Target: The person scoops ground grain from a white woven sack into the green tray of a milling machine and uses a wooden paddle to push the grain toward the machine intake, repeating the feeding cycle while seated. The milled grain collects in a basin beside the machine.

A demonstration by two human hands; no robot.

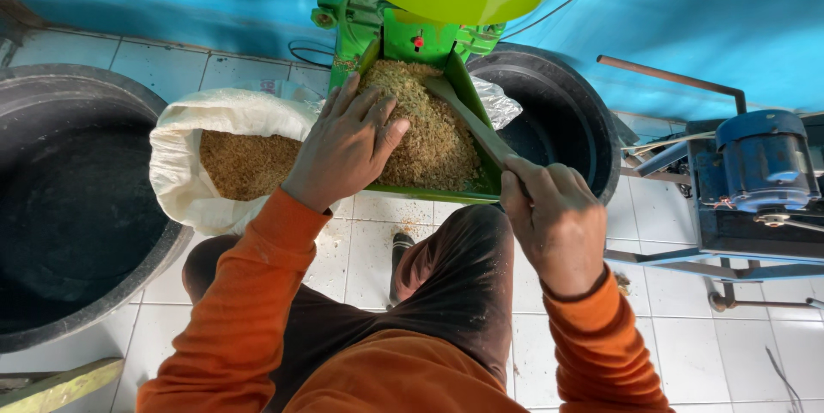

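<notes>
The left hand (348, 145) is lying flat, fingers released, on the grain (425, 134) filling the green tray (446, 194). The right hand (554, 220) is clenching a paddle (472, 121) that is reaching into the tray. Left of the tray, one white sack (184, 181) is holding more grain. Two black tubs are flanking the tray, one (77, 207) left, one (558, 112) right.

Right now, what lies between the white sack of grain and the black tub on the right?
In the head view, the green chute tray heaped with chaff sits between the white sack and the black tub. The left hand rests on the chaff.
</notes>
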